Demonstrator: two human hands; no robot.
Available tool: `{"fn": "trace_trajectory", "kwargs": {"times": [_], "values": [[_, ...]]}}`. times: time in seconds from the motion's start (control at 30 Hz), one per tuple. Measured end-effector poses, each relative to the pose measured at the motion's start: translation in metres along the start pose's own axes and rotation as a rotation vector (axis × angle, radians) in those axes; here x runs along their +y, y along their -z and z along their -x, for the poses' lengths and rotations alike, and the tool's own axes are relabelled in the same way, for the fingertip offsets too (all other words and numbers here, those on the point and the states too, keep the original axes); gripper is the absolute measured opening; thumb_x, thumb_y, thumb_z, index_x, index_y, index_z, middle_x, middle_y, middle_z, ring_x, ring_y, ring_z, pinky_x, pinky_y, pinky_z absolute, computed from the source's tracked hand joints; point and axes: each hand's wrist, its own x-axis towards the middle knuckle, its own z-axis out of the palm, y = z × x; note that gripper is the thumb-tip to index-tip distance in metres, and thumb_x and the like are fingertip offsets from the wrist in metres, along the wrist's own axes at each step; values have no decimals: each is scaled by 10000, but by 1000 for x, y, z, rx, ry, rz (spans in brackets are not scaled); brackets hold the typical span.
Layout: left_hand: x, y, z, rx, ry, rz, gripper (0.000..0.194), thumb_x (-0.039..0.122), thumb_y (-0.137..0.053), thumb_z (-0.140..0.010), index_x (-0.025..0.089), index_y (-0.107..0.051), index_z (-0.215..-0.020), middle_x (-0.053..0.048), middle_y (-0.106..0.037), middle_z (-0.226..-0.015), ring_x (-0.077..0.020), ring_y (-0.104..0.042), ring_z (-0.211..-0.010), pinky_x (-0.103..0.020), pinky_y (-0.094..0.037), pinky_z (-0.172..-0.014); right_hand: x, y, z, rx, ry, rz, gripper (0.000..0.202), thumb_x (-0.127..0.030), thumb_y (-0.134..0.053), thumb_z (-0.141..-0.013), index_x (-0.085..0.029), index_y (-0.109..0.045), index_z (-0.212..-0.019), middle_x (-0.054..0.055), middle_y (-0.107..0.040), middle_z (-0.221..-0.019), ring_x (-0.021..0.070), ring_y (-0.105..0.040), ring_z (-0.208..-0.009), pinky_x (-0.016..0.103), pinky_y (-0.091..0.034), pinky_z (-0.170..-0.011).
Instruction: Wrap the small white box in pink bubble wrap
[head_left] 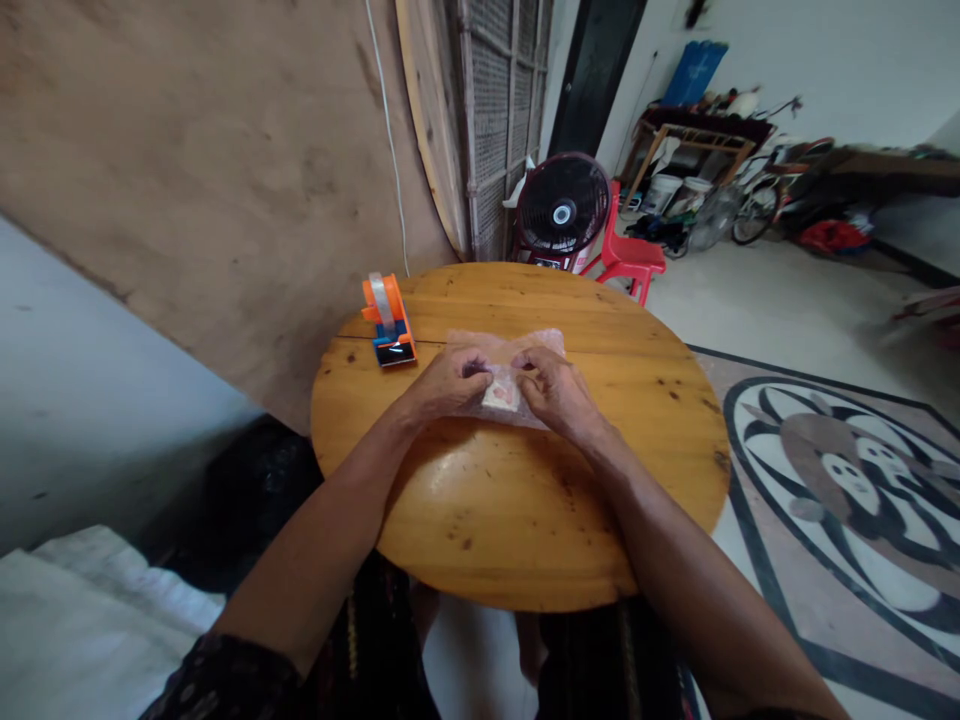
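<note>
A sheet of pinkish clear bubble wrap (551, 341) lies on the round wooden table (517, 510). On it, between my hands, sits a small whitish piece with a pink mark (501, 394); its kind is unclear. My left hand (450, 380) is at the left of the wrap, thumb and fingers pinched on its film. My right hand (551, 385) pinches the wrap from the right side, its fingertips close to the small piece. Both hands partly cover the sheet.
An orange and blue tape dispenser (388, 318) stands at the table's back left. Beyond the far edge are a dark fan (562, 210) and a red plastic chair (628, 255). A brown board (225, 150) leans at the left.
</note>
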Motion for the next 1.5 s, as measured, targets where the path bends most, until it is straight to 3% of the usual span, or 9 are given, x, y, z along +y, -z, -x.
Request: {"fn": "trace_trajectory", "kwargs": {"times": [0.3, 0.53, 0.87, 1.13, 1.4, 1.5], "values": [[-7, -1, -2, -1, -32, 39, 108, 257, -540, -751, 160, -587, -747, 12, -554, -707, -112, -486, -642, -221, -386, -573, -2, -1, 1, 66, 116, -58, 241, -117, -511, -784, -194, -607, -990, 102, -648, -1071, 226, -595, -973, 358, -481, -852], [-1, 1, 0, -7, -39, 42, 126, 271, -546, -754, 152, -583, -736, 12, -543, -694, -115, -480, -642, -228, -384, -578, -3, -2, 0, 85, 201, -33, 122, -169, -527, -822, -194, -645, -830, 76, -633, -894, 209, -584, -908, 339, -467, -853], [-3, 0, 0, -6, -8, 25, 123, 242, -518, -752, 164, -606, -790, 14, -582, -727, -121, -507, -667, -225, -403, -600, -8, 0, 1, -95, 138, 3, 226, -168, -510, -856, -177, -724, -928, 96, -698, -969, 213, -622, -930, 331, -468, -833], [-3, 2, -1, -4, -9, 16, 175, 264, -522, -742, 159, -626, -836, -5, -615, -785, -134, -535, -709, -229, -416, -616, -6, -1, 1, -122, 90, 14, 245, -330, -601, -857, -179, -713, -1014, 99, -722, -1028, 240, -646, -984, 369, -468, -893], [-6, 8, 0, 21, 48, -42, 204, 191, -477, -688, 158, -641, -803, -2, -634, -762, -134, -549, -701, -224, -420, -609, 0, 4, 2, -207, 185, 46, 423, -488, -669, -797, -187, -677, -1093, 119, -694, -1075, 276, -626, -1014, 404, -450, -896], [-5, 10, 1, 14, 51, -61, 191, 185, -474, -653, 160, -632, -759, 4, -621, -714, -132, -539, -662, -218, -398, -570, 0, 5, 0, -225, 208, 18, 438, -473, -691, -779, -202, -666, -1121, 116, -691, -1106, 287, -614, -1052, 415, -440, -920]]}}
